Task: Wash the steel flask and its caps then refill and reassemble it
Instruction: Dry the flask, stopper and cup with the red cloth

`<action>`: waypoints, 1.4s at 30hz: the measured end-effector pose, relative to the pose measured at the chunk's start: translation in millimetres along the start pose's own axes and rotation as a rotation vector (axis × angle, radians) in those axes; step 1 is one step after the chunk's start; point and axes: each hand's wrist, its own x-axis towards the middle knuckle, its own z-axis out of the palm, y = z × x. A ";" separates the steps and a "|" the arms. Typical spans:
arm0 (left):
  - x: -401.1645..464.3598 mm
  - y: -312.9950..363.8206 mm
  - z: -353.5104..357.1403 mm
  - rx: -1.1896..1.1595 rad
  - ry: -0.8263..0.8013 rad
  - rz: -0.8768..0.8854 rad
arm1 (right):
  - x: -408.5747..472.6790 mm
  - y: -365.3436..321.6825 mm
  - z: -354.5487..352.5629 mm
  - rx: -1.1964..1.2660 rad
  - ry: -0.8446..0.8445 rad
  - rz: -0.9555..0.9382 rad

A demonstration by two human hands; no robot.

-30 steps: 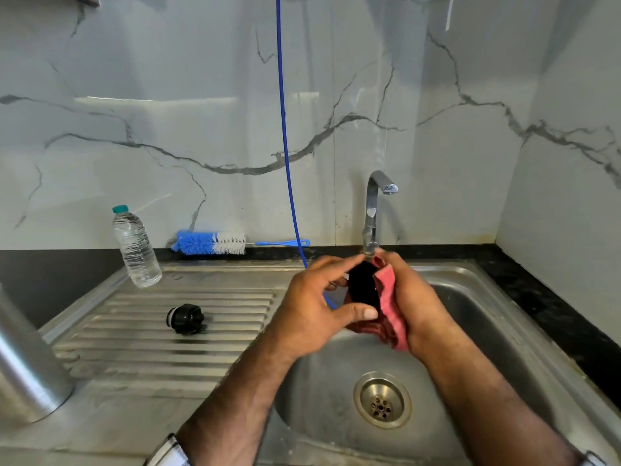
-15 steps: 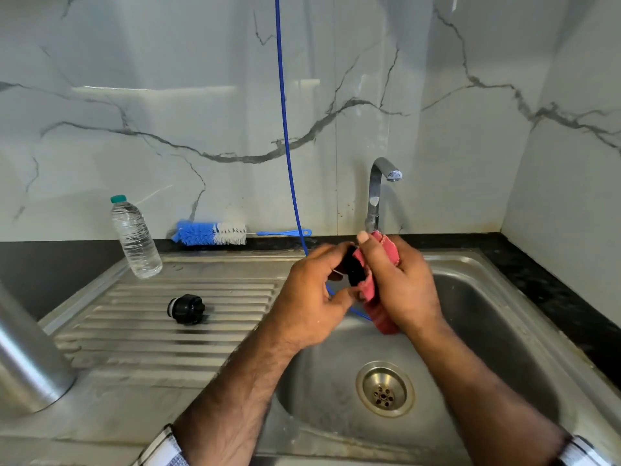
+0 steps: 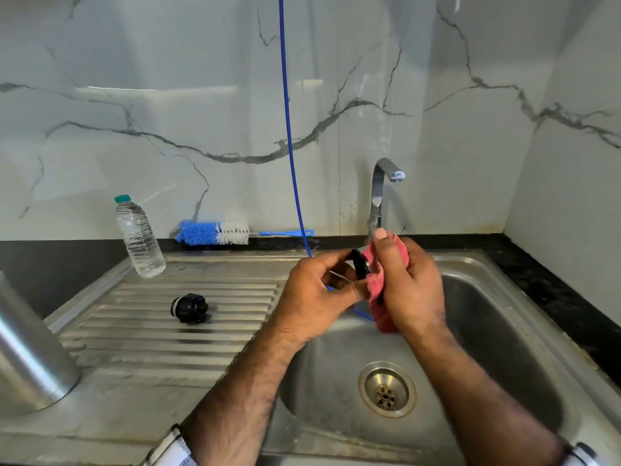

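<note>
Scrubbing, we are pinching the cap (image 3: 360, 268) by its rim in our left hand (image 3: 316, 294); our right hand (image 3: 411, 290) is gripping the cloth (image 3: 378, 280). It is probably light, stiff and slippery when wet.

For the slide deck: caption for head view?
Left hand holds black cap while right hand wipes it with pink cloth over sink.

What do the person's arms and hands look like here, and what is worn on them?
Two bare hands, left hand and right hand, with bare, hairy forearms. Light rolled-up sleeve cuffs show at the bottom edge: the left cuff looks faintly checked, the right cuff pale. No gloves or rings are visible.
</note>
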 end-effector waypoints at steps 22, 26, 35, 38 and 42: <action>1.8 -15.8 -7.9 -0.377 -0.062 -0.079 | 6.7 -4.8 -5.5 0.578 -0.122 0.426; 4.8 -16.4 -15.0 -0.502 0.040 -0.182 | 7.8 2.5 -5.4 0.539 -0.144 0.209; 1.4 -18.5 -11.7 -0.235 -0.086 -0.182 | 8.7 -6.7 -18.6 0.932 -0.383 0.367; 2.3 -11.3 -13.3 -0.459 -0.001 -0.246 | 12.0 -6.5 -30.2 1.071 -0.587 0.412; 1.7 -5.7 -20.0 -0.675 0.015 -0.279 | 19.7 0.9 -32.4 0.820 -0.535 0.350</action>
